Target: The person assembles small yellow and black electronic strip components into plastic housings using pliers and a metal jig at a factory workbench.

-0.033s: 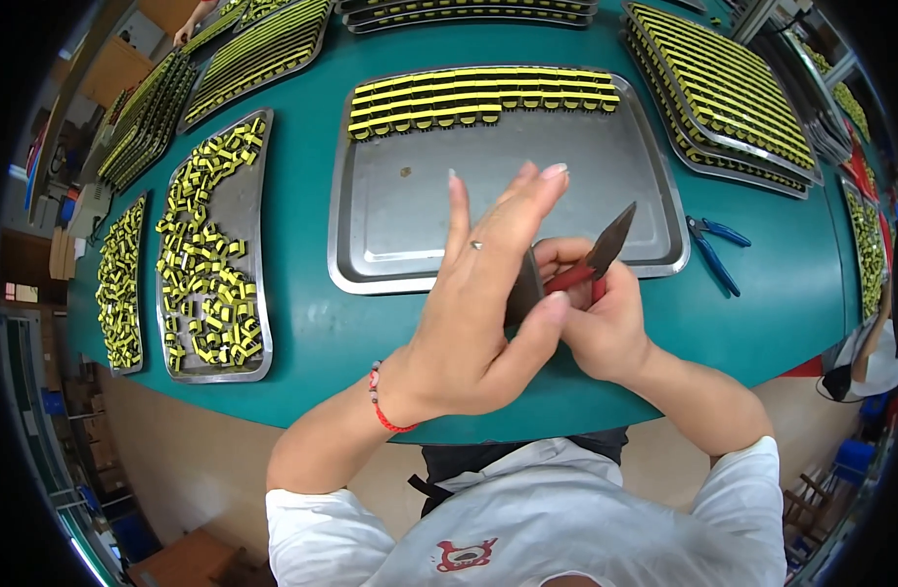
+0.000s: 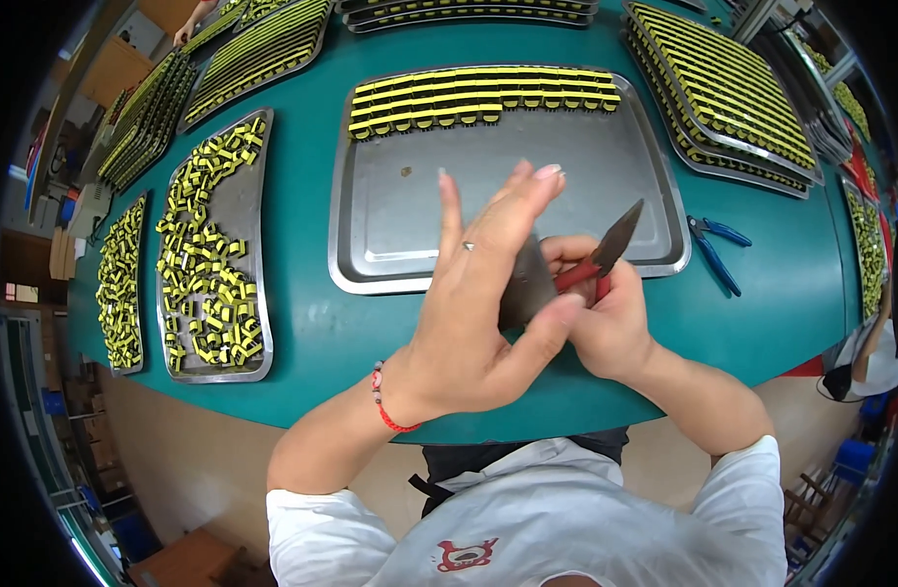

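Note:
My right hand (image 2: 613,328) is closed around pliers (image 2: 615,240) with red handles and dark, pointed jaws; the jaws are together and point up and away to the right. Beside it, my left hand (image 2: 473,303) has its fingers stretched and spread, with the thumb reaching toward the right hand. Between the two hands shows a dark grey piece (image 2: 529,284), partly hidden by the left hand; I cannot tell its kind or which hand supports it. Behind the hands lies a metal tray (image 2: 420,220) with rows of small yellow-and-black parts (image 2: 483,93) along its far side.
Loose yellow-and-black parts fill a tray (image 2: 265,235) at left and another (image 2: 121,284) beyond it. Blue-handled cutters (image 2: 718,249) lie right of the middle tray. Stacked full trays (image 2: 723,98) stand at the far right, others (image 2: 263,54) far left. A person's hand (image 2: 183,37) shows top left.
My left hand has shifted slightly left, showing more of the dark grey piece. The pliers in my right hand have moved slightly right. The trays are unchanged.

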Available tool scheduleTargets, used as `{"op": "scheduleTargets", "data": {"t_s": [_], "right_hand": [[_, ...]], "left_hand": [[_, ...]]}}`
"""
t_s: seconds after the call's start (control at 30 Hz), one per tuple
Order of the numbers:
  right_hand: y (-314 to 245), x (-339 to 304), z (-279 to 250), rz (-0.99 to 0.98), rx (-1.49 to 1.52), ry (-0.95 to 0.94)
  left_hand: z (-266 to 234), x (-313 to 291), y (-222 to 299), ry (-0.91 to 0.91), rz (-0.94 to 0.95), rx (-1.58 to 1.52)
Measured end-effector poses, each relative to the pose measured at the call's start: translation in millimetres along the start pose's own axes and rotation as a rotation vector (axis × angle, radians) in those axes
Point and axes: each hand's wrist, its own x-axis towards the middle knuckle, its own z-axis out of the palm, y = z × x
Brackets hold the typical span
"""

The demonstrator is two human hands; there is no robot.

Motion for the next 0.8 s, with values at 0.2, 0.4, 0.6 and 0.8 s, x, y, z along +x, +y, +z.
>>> {"op": "scheduleTargets", "data": {"t_s": [0.2, 0.4, 0.6, 0.8], "right_hand": [[-5, -1, -14, 0.015, -0.057, -0.138], [-7, 0, -17, -0.023, -0.11, -0.195], [-7, 2, -15, -0.034, -0.119, -0.171], [-4, 2, -15, -0.052, -0.173, -0.124]], "left_hand": [[-4, 2, 10, 0.105, 0.077, 0.234], [1, -1, 15, 0.181, 0.08, 0.241], [1, 0, 18, 0.205, 0.069, 0.235], [1, -1, 18, 0.219, 0.064, 0.222]]}}
